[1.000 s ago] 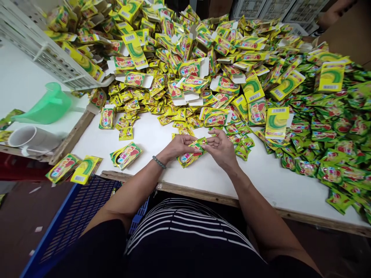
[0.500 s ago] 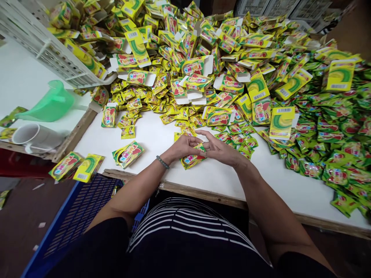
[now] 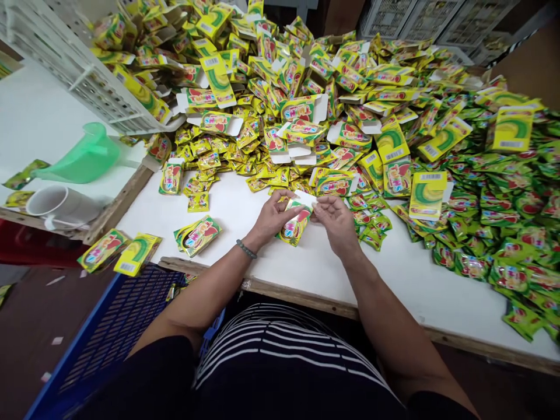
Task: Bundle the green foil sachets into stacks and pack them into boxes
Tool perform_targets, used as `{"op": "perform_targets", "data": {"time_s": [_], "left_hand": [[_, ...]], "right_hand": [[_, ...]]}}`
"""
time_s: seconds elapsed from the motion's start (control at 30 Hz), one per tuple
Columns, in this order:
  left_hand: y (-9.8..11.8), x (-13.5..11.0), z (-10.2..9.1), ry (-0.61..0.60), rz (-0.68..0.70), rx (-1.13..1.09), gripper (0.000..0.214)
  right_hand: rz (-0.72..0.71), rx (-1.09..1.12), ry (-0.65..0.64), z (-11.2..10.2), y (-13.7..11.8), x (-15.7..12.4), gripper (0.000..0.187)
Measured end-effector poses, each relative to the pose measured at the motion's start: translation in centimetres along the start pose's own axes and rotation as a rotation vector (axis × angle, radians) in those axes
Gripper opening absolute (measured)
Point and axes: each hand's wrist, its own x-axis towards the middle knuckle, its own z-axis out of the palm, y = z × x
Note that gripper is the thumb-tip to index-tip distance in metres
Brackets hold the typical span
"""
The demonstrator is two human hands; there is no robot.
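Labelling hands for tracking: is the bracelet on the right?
No, the bracelet circles the wrist behind the left hand; the right hand wears none.

The person wears a short-sleeved T-shirt [image 3: 289, 382], dark navy or possibly black, with thin white stripes [image 3: 258, 350] curving across the front, plain dark sleeves [image 3: 168, 359] and a grey-green beaded bracelet [image 3: 246, 249] around the left wrist [image 3: 251, 241].

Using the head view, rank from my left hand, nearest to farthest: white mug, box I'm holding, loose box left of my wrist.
1. Held box, in the left hand.
2. Loose box, left of it.
3. White mug, far left.
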Motion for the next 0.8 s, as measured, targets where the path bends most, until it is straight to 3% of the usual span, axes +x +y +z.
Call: {"op": "perform_targets", "data": {"time_s": [0.13,0.3,0.43,0.63,0.8], "left_hand": [[-0.2,-0.1,0.0,-0.034,0.009,0.064,0.056],[0.0,-0.3,0.1,-0.138,0.036,0.167,0.064],[0.0,-0.3,0.0,-0.131,0.037,0.243,0.059],[-0.3,-0.2,0.0,-0.095,0.017,0.145,0.063],[0.0,-0.4,0.1,0.013,-0.015,0.099,0.072]], "right_hand": [[0.042,-0.008,-0.094,0.5,-0.3,-0.4,0.037],[-0.013,0.007,0.036,-0.1,0.5,0.0,0.031],[0.011,-0.021,-0.047,-1.0,1.2,0.6,0.029],[-0.044,0.036,-0.088,-0.8,1.0,0.9,0.056],[-0.133,-0.064,-0.123,-0.9,0.3,0.2,0.027]]}}
